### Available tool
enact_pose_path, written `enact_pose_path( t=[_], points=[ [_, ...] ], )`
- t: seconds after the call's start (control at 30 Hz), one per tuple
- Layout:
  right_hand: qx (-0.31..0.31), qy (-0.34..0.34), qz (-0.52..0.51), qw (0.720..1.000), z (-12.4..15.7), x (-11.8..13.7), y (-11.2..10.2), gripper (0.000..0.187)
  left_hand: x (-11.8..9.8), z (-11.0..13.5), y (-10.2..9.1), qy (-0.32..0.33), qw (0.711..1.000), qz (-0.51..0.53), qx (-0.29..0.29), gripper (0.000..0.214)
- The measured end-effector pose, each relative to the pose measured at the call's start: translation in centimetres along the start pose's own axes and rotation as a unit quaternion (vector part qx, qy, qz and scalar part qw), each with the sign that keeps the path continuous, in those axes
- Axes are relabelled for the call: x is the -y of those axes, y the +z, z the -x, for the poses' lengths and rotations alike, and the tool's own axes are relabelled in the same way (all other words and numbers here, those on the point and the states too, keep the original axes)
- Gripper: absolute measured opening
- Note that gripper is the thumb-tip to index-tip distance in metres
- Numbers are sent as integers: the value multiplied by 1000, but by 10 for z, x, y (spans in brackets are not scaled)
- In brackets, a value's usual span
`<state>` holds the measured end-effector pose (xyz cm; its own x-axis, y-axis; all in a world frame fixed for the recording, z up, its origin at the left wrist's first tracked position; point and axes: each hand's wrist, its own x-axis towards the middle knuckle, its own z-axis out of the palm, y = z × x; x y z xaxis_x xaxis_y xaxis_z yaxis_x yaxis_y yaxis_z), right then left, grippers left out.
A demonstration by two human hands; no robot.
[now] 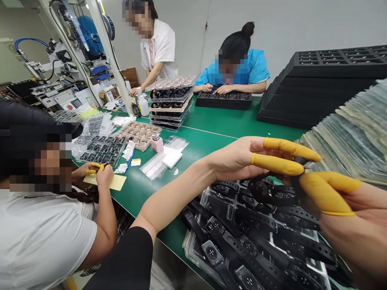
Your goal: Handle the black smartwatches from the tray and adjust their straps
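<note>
My left hand (263,159) and my right hand (341,205) meet at the right, above the tray. Yellow finger cots cover the fingertips of both. Pinched between them is a smartwatch (308,164) with a dark strap; its lower part is blurred and partly behind my fingers. Below my hands, several black smartwatches (211,251) with perforated straps lie crowded on a clear plastic tray (198,254), some with their round sensor backs facing up.
Beyond my right hand leans a stack of clear trays (359,133), with black foam trays (314,90) behind it. More stacked trays (171,102) and a pink bottle (156,143) stand on the green table (202,141). Three co-workers sit or stand left and across.
</note>
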<state>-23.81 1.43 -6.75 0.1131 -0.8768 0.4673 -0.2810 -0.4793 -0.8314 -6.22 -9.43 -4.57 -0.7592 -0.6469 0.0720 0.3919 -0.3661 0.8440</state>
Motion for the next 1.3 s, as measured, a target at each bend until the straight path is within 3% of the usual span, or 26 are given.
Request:
enact_pose_path(
  t=[0.07, 0.13, 0.3, 0.47, 0.6, 0.7, 0.87, 1.03, 1.3],
  points=[
    [-89, 36, 41, 995, -2, 15, 3, 10, -2, 4, 2, 7, 1000, -11, 21, 36],
    [-137, 47, 51, 988, -6, 26, 5, 20, -2, 8, 7, 8, 999, -25, 28, 44],
    [-91, 13, 1, 996, -18, 27, 3, 48, -3, 20, 24, 58, 995, -80, -23, 45],
    [-134, -18, -1, 991, -23, 17, -11, 42, -10, 28, 30, 82, 982, -161, -63, 40],
    [-71, -72, -67, 993, -22, 18, -14, 39, -6, 26, 32, 76, 979, -175, -68, 41],
    [-115, -95, -124, 981, -24, 18, -9, 39, 0, 21, 34, 71, 983, -153, -73, 38],
    [-206, -66, -142, 966, -25, 12, 3, 40, 7, 17, 36, 17, 989, -137, -53, 40],
    [-215, -67, -142, 964, -27, 16, 1, 42, 12, 16, 38, 0, 989, -150, -8, 40],
    [-198, -50, -172, 964, -29, 14, -1, 47, 14, 16, 42, 3, 988, -154, 4, 36]
  ],
)
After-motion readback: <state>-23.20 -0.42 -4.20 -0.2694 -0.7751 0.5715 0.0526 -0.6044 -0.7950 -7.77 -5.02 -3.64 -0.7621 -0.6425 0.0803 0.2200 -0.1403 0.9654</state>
